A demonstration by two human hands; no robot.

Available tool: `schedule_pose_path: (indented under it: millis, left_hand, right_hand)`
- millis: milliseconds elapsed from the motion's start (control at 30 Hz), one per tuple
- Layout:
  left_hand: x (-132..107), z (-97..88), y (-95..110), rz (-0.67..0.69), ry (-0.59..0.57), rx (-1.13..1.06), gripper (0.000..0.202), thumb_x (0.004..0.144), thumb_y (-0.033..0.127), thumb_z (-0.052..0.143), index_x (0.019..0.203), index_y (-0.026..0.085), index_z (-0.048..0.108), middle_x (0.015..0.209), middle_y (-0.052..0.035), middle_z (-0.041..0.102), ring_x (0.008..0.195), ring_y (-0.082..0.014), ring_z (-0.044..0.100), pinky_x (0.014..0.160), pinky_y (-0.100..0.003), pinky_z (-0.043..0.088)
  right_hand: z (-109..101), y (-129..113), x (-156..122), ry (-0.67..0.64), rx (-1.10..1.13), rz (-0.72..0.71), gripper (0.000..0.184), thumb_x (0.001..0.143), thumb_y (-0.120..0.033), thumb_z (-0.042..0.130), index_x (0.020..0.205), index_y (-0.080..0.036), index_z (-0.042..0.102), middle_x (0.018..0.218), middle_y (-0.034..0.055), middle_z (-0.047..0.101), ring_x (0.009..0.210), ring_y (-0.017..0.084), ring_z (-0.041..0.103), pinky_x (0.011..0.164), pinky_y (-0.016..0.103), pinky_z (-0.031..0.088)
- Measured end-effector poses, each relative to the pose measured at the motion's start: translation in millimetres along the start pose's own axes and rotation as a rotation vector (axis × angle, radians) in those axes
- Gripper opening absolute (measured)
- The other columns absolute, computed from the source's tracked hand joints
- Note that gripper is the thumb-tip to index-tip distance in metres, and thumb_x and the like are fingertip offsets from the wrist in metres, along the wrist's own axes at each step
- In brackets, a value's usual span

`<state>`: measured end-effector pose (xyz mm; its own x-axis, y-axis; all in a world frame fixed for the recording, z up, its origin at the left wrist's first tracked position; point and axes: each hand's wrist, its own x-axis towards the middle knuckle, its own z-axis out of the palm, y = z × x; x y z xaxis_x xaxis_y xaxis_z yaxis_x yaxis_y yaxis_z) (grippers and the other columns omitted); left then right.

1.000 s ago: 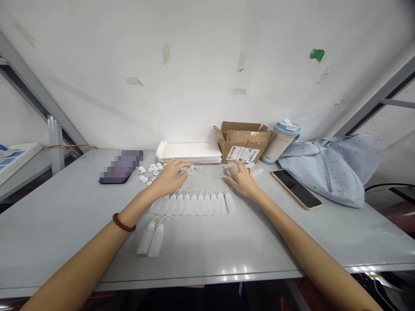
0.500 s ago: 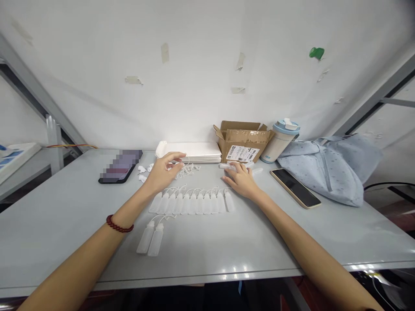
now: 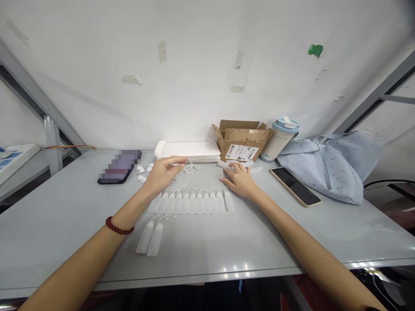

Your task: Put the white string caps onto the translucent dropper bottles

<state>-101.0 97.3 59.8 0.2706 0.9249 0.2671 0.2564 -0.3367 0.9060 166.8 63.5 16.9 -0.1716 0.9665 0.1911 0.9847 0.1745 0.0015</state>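
Note:
My left hand [image 3: 162, 175] is pinched, thumb and forefinger together, on a thin white cord piece [image 3: 189, 161] above a small pile of white cord pieces [image 3: 185, 172]. At the cardboard box, my right hand [image 3: 240, 179] lies palm down with its fingers apart, fingertips at several loose translucent plastic bottles [image 3: 223, 164]; the fingers partly cover them. Between and below the hands stands a row of translucent bottles [image 3: 198, 203] with thin white cords at their necks. Two more corded bottles [image 3: 151, 239] lie nearer the front edge.
White caps or small parts [image 3: 141, 178] lie beside a dark phone [image 3: 120, 167]. Behind are stacked white trays or boxes [image 3: 189, 151], an open cardboard box [image 3: 242, 144] and a tumbler [image 3: 279, 140]. A second phone [image 3: 295, 186] and a pale blue bag [image 3: 327, 168] sit at right.
My left thumb and forefinger have closed together on the white cord piece. Under my right fingertips, the leftmost loose bottle has turned slightly. The view has shifted a little.

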Motion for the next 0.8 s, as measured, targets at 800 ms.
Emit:
schedule_pose_path:
  millis: [800]
  left_hand:
    - [-4.5, 3.5, 4.2, -0.095, -0.023, -0.07, 0.025, 0.075, 0.032, 0.065, 0.096, 0.021, 0.072, 0.109, -0.0059, 0.07, 0.106, -0.0238, 0.06, 0.096, -0.039, 0.042]
  right_hand:
    - [-1.8, 2.2, -0.5, 0.426, 0.372, -0.034, 0.011, 0.085, -0.022, 0.05, 0.092, -0.02, 0.057, 0.076, 0.0042, 0.061, 0.083, 0.023, 0.054, 0.081, 0.039, 0.032]
